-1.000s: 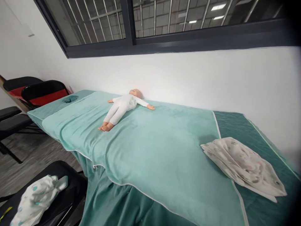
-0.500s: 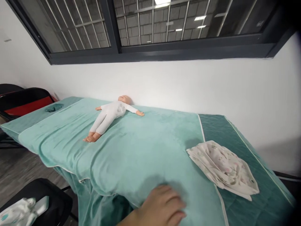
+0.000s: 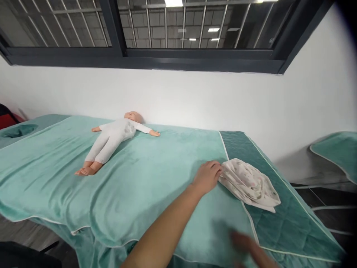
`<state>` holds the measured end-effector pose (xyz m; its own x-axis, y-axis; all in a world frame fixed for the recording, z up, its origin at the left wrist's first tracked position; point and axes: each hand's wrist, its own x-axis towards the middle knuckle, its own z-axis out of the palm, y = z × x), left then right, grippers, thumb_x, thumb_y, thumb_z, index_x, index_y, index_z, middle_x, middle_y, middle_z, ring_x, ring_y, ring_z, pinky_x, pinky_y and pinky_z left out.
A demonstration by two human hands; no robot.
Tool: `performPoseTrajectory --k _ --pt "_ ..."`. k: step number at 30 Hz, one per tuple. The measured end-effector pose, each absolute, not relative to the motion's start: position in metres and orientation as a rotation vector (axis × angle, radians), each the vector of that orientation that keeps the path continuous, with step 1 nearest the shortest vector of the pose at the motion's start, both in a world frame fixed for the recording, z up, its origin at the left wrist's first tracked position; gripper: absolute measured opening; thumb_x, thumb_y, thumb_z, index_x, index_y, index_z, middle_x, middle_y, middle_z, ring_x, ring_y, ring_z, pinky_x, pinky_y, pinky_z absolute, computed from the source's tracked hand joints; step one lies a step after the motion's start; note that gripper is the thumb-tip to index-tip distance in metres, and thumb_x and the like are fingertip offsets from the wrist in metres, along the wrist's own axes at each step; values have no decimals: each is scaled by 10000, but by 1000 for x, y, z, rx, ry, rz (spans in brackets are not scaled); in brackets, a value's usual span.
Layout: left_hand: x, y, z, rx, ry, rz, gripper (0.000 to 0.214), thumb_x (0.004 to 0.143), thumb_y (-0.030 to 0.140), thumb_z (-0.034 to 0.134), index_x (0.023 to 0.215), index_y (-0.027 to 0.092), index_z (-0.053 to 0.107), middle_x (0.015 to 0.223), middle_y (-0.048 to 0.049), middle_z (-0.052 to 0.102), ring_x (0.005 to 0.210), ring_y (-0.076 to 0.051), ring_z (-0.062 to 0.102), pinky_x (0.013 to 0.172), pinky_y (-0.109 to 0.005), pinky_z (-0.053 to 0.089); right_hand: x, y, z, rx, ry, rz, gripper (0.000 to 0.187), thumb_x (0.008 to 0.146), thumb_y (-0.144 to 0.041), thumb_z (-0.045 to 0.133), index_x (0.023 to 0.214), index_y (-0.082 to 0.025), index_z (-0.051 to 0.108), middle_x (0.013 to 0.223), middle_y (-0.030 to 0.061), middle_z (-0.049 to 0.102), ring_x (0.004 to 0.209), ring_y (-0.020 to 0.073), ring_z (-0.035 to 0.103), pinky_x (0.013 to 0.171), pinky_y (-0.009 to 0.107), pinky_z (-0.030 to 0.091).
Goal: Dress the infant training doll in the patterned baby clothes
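A folded white patterned cloth (image 3: 248, 183) lies on the right part of a massage bed covered with a light teal blanket (image 3: 145, 186). My left hand (image 3: 208, 175) reaches out over the blanket, its fingers curled onto the cloth's left edge. My right hand (image 3: 247, 247) is low at the bottom edge, over the blanket's near right corner, smeared by motion. A baby doll (image 3: 111, 139) in a white suit lies on its back at the far side by the wall, arms spread.
A dark teal quilted sheet (image 3: 281, 223) shows under the blanket at the bed's right end. A white wall and a dark-framed window (image 3: 145, 56) run behind the bed. A second teal-covered bed (image 3: 337, 150) stands at the right. Something red (image 3: 7, 120) sits at the far left.
The view has swung right. My left hand has moved forward from the near edge to the cloth's edge. My right hand has come into view at the bottom.
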<state>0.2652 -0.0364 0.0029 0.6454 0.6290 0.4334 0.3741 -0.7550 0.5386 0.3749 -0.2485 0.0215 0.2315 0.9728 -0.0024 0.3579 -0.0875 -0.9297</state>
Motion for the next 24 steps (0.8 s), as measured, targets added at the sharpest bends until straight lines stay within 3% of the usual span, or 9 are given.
performPoseTrajectory --k 2,4,7,10,16,21,24 --pt "264 -36 -1 2392 796 904 220 979 203 400 1053 199 607 1256 -70 628 1136 -193 571 980 -376 458 379 -232 7 -1692 -1274 556 469 791 -524 700 1189 -294 605 1395 111 506 1358 361 393 1112 593 339" --pt "263 -37 -5 2348 760 922 204 964 195 421 1068 190 597 1289 -75 617 1145 -195 577 983 -370 463 380 -212 -5 -1782 -1329 143 610 766 -575 673 1259 -237 556 1469 161 426 1428 426 266 1144 664 218" --pt "261 -39 -9 2375 697 927 263 902 222 540 1160 186 576 1301 -79 609 1172 -220 571 1001 -381 457 377 -186 -19 -1877 -1432 -228 648 835 -575 567 1331 -165 496 1533 205 330 1448 461 196 1106 700 232" --pt "260 -37 -10 2419 798 902 343 878 224 558 1220 195 556 1242 -90 625 1131 -251 585 974 -424 459 379 -170 -25 -1895 -1470 -397 521 877 -511 521 1262 -160 545 1500 207 363 1402 437 294 1097 657 276" --pt "263 -28 -6 2273 870 944 190 909 220 497 1052 203 621 1093 -86 639 1008 -228 594 911 -393 465 398 -144 -13 -1793 -1467 -449 184 835 -353 570 937 -207 616 1252 154 563 1192 361 511 1009 567 405" --pt "234 -32 10 1735 877 1209 68 850 156 516 822 198 562 960 -37 606 930 -171 552 859 -308 449 373 -123 21 -1501 -1436 -224 157 848 -317 615 973 -223 595 1219 109 581 1150 276 565 936 460 482" --pt "187 -41 15 1526 807 1339 156 830 219 575 692 187 509 875 -14 566 860 -152 518 812 -278 413 344 -106 42 -1364 -1435 -50 137 854 -290 625 980 -236 624 1244 90 562 1164 246 562 903 409 505"
